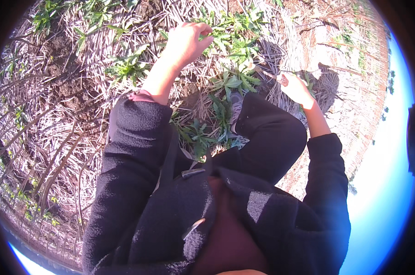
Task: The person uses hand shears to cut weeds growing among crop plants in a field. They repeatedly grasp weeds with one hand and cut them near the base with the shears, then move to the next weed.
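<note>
My left hand (188,43) hovers above low green leafy plants (240,48), its fingers curled loosely and a gap showing between thumb and forefinger. I see nothing held in it. To the right, my right hand (297,90) grips the brown handle of a small hand tool (271,75). Its thin shaft points up and left toward the leaves, and its pale tip blends into the glare. Another leafy plant (127,67) grows left of my left forearm. More leaves (197,134) lie between my arms, close to my shoe (236,108).
Dry straw (90,62) covers much of the ground, with patches of bare brown soil (68,86). Long dry stalks (61,161) stick up at the left. My bent knee (286,130) is below my right hand. Bright sunlight washes out the straw at the right.
</note>
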The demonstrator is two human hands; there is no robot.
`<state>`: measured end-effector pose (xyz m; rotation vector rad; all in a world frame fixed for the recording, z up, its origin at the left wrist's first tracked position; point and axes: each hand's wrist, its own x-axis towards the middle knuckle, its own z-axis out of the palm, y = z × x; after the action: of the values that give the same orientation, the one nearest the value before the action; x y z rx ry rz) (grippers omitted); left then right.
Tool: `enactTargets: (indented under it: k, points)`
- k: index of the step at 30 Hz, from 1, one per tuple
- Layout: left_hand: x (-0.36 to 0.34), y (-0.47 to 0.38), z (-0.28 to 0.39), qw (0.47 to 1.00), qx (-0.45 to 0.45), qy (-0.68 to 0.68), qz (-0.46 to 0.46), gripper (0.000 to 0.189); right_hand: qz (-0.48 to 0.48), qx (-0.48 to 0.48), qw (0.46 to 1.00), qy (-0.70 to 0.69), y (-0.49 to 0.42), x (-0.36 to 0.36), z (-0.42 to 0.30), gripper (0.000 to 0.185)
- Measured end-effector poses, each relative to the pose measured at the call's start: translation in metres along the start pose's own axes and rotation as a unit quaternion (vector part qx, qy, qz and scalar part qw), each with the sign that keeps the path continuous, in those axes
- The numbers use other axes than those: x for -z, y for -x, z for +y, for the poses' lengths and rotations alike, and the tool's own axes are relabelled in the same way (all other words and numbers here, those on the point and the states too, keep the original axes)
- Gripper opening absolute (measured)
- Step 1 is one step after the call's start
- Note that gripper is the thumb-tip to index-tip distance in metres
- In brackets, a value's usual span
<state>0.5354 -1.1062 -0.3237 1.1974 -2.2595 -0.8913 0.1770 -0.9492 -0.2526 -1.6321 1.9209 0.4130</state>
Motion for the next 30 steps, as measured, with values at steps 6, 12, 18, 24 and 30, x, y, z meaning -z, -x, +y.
enactTargets:
  k: [6, 12, 18, 24, 30]
  points:
    - [-0.039, -0.025, -0.016, 0.992, 0.03, 0.121, -0.002, 0.029, -0.073, -0.215, 0.969, 0.093, 0.075, -0.004, 0.022, 0.032]
    - [-0.048, -0.033, -0.038, 0.978, 0.098, 0.167, -0.078, 0.033, 0.115, -0.195, 0.971, -0.082, 0.094, -0.002, 0.007, 0.034]
    - [-0.036, -0.015, -0.065, 0.978, 0.104, 0.114, -0.138, 0.03, 0.148, -0.149, 0.973, -0.094, 0.047, -0.047, 0.024, 0.035]
    - [-0.041, 0.008, -0.079, 0.96, 0.199, 0.073, -0.182, 0.026, 0.154, -0.141, 0.956, -0.207, 0.048, -0.1, 0.05, 0.046]
    - [-0.103, -0.019, -0.06, 0.956, 0.112, 0.07, -0.263, 0.028, 0.204, -0.131, 0.933, -0.265, 0.046, -0.139, 0.048, 0.048]
